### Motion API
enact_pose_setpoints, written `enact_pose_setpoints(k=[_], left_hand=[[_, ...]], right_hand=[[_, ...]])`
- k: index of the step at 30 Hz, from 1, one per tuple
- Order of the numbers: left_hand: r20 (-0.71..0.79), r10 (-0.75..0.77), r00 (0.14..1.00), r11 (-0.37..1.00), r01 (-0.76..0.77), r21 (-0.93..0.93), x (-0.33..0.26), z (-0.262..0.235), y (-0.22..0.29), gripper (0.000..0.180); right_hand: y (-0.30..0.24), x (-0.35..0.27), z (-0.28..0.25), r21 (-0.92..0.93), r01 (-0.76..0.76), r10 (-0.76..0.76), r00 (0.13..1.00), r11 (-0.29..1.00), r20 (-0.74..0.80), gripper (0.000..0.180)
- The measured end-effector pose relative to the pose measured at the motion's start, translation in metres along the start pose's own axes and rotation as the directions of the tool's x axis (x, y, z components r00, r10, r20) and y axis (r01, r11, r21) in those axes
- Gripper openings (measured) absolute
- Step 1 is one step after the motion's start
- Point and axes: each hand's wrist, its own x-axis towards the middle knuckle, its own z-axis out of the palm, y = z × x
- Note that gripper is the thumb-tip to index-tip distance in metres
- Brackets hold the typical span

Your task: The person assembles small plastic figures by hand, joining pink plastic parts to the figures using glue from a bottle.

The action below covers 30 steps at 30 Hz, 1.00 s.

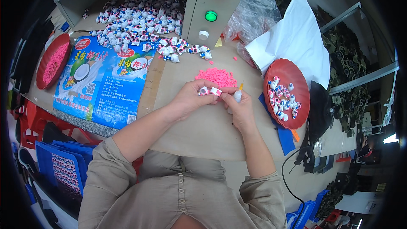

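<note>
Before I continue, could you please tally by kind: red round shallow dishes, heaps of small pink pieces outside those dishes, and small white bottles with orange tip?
Red round shallow dishes: 2
Heap of small pink pieces: 1
Small white bottle, in the right hand: 1
Total: 4

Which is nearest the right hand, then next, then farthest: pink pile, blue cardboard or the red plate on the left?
From the right hand, head view:
1. Pink pile: just ahead, slightly left.
2. Blue cardboard: farther left.
3. Left red plate: past the cardboard.
</note>
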Motion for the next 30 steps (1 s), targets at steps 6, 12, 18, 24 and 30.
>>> enact_pose_setpoints(k=[6,12,18,24,30], left_hand=[[0.002,0.001,1.0,1.0,-0.001,0.005,0.0005,-0.0012,-0.0009,0.022],[0.0,-0.011,1.0,1.0,0.011,0.014,-0.0002,0.001,0.0015,0.02],[0.026,-0.038,0.999,0.998,0.037,0.043,0.0009,-0.0006,-0.0002,0.019],[0.047,-0.031,0.998,0.999,0.029,0.029,0.0011,-0.0014,-0.0016,0.022],[0.053,-0.041,0.998,0.999,0.039,0.034,0.0006,-0.0008,0.0001,0.024]], right_hand=[[0.0005,0.0003,0.0012,-0.005,0.005,-0.005,1.0,1.0,-0.005,0.013],[-0.0028,-0.0001,0.0023,0.012,-0.005,0.005,1.0,1.0,-0.009,0.013],[-0.0004,0.0014,0.0008,0.026,-0.015,0.015,1.0,1.0,-0.01,0.013],[0.0001,0.0011,0.0002,0.038,-0.012,0.012,1.0,0.999,-0.013,0.013],[0.0015,0.0022,-0.0001,0.053,-0.007,0.008,1.0,0.999,-0.009,0.012]])
